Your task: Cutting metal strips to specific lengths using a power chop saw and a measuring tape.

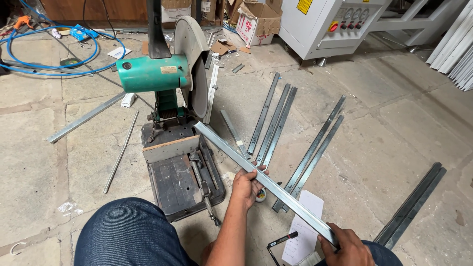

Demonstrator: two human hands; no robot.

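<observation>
Head view: left hand (248,184) clenched round middle of metal bar (261,181), right hand (346,244) gripping its near end. Bar held slanted, far end resting on base of chop saw (170,113), just under blade (194,64). Green motor left of blade. More bars (276,123) strewn on concrete floor (394,128) to right. Paper (303,231) and marker (282,239) beside right hand. Blue hose (54,49) far left.

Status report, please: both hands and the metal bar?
Left hand grips metal bar mid-length. Right hand holds near end. Far end at chop saw base, under raised blade.
</observation>
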